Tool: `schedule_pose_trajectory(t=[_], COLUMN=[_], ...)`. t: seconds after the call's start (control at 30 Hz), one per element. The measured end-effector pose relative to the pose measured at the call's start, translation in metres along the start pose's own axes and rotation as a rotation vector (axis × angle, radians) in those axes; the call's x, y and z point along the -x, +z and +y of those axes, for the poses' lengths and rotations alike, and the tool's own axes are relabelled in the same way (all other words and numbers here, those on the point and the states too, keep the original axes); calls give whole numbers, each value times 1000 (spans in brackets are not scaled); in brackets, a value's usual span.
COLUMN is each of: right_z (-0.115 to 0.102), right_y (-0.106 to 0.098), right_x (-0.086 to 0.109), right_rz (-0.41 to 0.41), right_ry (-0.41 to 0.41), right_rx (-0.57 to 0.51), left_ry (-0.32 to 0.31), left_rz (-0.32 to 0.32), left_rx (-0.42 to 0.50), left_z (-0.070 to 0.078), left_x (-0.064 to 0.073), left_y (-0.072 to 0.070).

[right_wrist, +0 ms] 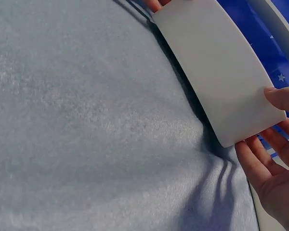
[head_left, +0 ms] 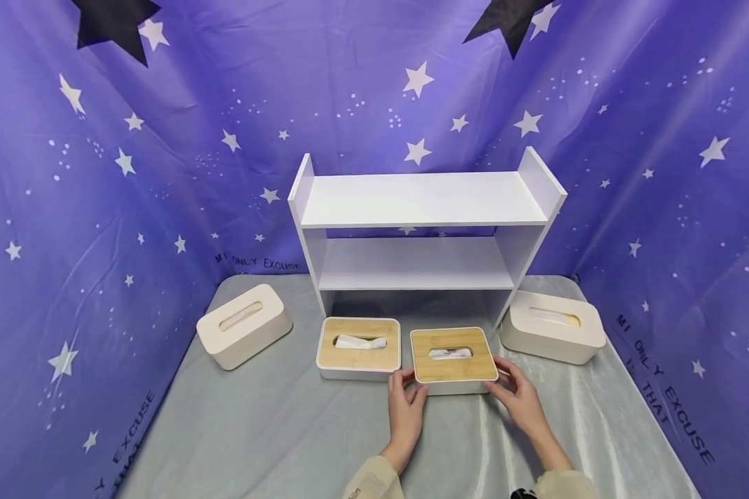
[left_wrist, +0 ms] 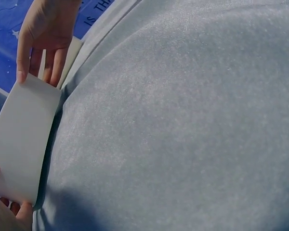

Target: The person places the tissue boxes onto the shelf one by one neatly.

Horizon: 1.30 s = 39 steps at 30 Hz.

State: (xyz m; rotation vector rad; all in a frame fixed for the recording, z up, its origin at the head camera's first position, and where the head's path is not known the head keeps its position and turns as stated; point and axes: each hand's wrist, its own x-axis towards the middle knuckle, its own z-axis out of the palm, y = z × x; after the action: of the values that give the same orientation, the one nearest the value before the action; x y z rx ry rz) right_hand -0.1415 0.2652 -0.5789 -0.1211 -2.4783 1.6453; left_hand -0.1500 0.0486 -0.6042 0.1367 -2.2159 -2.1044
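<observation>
Between my two hands is a white tissue box with a bamboo lid (head_left: pixel 452 365), a tissue showing in its slot. My left hand (head_left: pixel 406 414) grips its left end, thumb at the front corner. At the right end my right hand (head_left: pixel 524 404) holds it, thumb on the front face and fingers along the side, as the right wrist view shows with the box's plain white front (right_wrist: pixel 221 72). A dark shadow runs under the box's lower edge; whether it touches the cloth I cannot tell. Just left stands a second bamboo-lidded tissue box (head_left: pixel 358 348), near my left fingers.
Behind the boxes stands a white two-tier shelf (head_left: pixel 415 201). One cream tissue box (head_left: pixel 245 326) sits at the left, another cream tissue box (head_left: pixel 553 328) at the right beside the shelf's leg. Grey cloth (head_left: pixel 274 430) covers the table, with purple star-patterned curtains (head_left: pixel 362 83) around it.
</observation>
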Motion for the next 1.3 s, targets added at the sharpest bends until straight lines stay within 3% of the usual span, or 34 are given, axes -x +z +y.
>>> schedule_pose_trajectory(t=[0.33,0.5,0.83,1.07,1.3], right_z=[0,-1,-5,-4,-7], right_y=[-6,-3,-3,-2,-4], right_x=[1,4,6,7,8], right_rz=[-3,-9,9,26,57], right_ry=[-13,6,-8,3,-12], right_rx=[-8,-65,-100,-97,-81], left_ry=[23,35,51,4,17], left_rz=[-11,-2,-24,-35,-44], left_rx=[38,63,55,43,43], left_z=[1,1,4,7,8], left_x=[0,0,-2,-2,-4], left_y=[1,-3,-5,-6,-7])
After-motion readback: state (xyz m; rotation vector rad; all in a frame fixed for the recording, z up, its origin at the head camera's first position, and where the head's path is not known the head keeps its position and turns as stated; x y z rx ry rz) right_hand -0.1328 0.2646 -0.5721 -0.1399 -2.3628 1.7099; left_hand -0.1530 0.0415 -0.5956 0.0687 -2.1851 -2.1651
